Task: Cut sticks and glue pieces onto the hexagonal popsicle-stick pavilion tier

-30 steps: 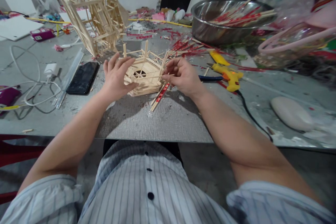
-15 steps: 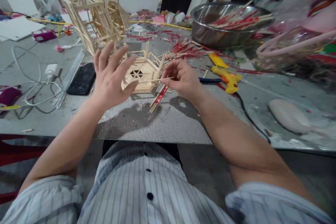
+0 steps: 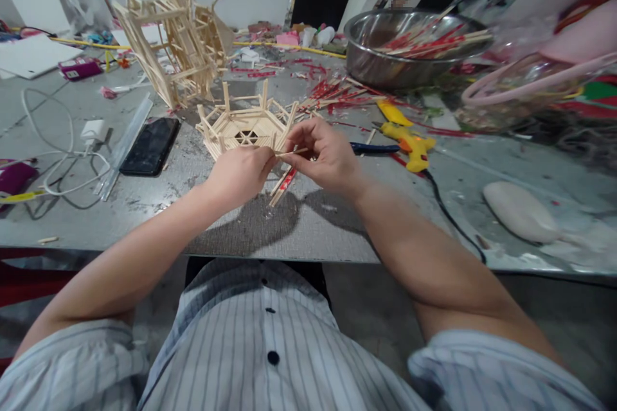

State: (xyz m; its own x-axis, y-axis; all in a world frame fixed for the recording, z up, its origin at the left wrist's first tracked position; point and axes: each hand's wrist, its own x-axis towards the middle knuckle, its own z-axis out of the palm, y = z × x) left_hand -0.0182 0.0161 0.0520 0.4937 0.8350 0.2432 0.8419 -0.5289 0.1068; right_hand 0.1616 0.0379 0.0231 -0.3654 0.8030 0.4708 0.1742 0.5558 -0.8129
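Observation:
My right hand (image 3: 325,153) pinches a thin wooden stick (image 3: 295,153) between thumb and fingers. Closed at the stick's left end, my left hand (image 3: 243,172) grips it too, its fingertips partly hidden. Just behind both hands stands a six-sided frame of wooden sticks (image 3: 248,121), with short upright posts and a spoked opening in its floor. My left hand covers part of its front edge. Under my right hand lie a few loose sticks (image 3: 283,186), one wrapped in red.
A taller stick structure (image 3: 180,45) stands at the back left, near a black phone (image 3: 149,146). To the right are blue-handled pliers (image 3: 373,148), a yellow glue gun (image 3: 412,144) with its cord, and a metal bowl (image 3: 366,67) of red-wrapped sticks.
My left hand has come down and right from above the frame, closing its spread fingers on the stick. My right hand stays in nearly the same place, still pinching it.

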